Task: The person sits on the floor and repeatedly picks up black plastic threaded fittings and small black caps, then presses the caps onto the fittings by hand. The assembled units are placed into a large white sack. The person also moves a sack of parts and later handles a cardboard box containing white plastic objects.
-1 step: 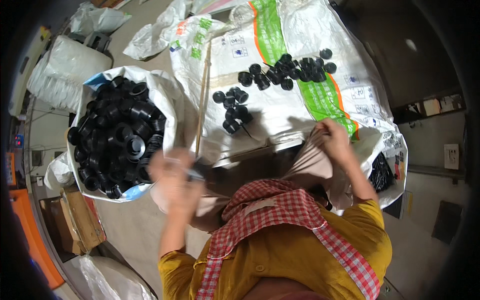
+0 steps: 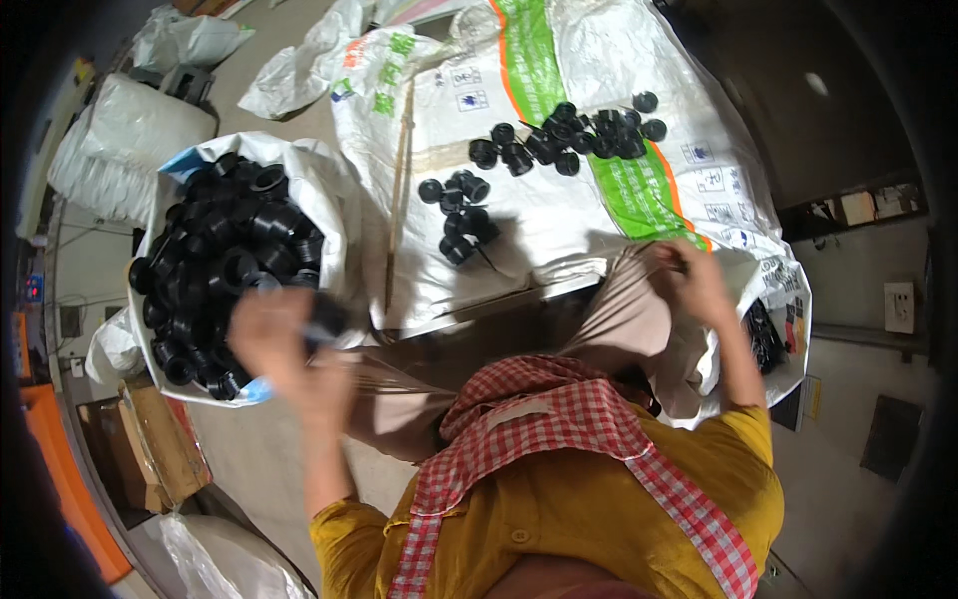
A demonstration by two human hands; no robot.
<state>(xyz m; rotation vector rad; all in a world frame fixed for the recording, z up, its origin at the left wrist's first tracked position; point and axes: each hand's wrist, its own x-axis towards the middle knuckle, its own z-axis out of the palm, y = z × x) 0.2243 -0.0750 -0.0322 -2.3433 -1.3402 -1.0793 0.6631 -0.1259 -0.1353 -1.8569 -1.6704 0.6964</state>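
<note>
My left hand (image 2: 274,339) is smeared by motion at the near right rim of a white woven bag (image 2: 339,210) full of black plastic pipe fittings (image 2: 220,230). Against its fingers is a blurred black plastic fitting (image 2: 325,317), which the hand appears to grip. Over my right knee, my right hand (image 2: 691,280) has its fingers curled together. A dark spot shows between them, too small to name. In front of me, loose black fittings lie in two groups on a flattened white sack: a larger group (image 2: 544,148) farther off and a smaller group (image 2: 459,225) nearer.
The white sack (image 2: 529,235) with green stripes covers the work surface. At my right stands another white bag (image 2: 788,349) with thin black pieces inside. Cardboard (image 2: 165,429) and an orange object (image 2: 65,479) stand at the left; wrapped white bundles (image 2: 140,130) lie beyond.
My left hand has moved left and slightly toward the full bag, and a black fitting now shows at its fingers. My right hand has shifted slightly right.
</note>
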